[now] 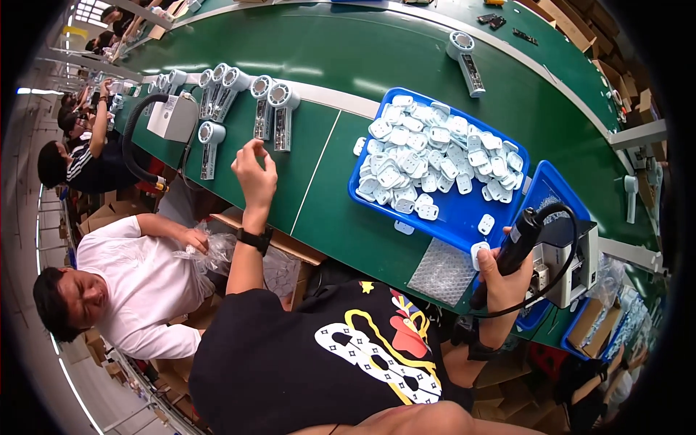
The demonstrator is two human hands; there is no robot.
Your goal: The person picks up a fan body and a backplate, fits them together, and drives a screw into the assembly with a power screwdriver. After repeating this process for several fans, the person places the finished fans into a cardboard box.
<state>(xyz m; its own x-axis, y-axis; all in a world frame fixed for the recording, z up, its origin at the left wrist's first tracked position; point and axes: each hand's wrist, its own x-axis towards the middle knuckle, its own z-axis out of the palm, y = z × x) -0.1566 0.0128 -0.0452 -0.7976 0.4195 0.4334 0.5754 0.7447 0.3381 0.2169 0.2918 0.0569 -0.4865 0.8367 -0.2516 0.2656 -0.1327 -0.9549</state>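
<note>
My left hand (255, 174) reaches over the green workbench, its fingers loosely bent and apart, with nothing visible in them. Just beyond its fingertips lie two light-blue handheld fans (262, 109) with open handles that show their insides. A single fan (209, 148) lies to the left of this hand. My right hand (507, 279) is wrapped round a black electric screwdriver (518, 243) with a cable. Between its thumb and fingers it also pinches a small white plastic plate (478, 255). Close by, a blue tray (464, 226) holds a heap of similar white plates.
More fans (221, 90) stand in a group beside a white box-shaped device (172, 117) with a black hose. Another fan (467, 65) lies on the far green surface. Bubble wrap (444, 272) and a white screw-feeder-like machine (573, 268) are at right. A person (138, 283) sits at left.
</note>
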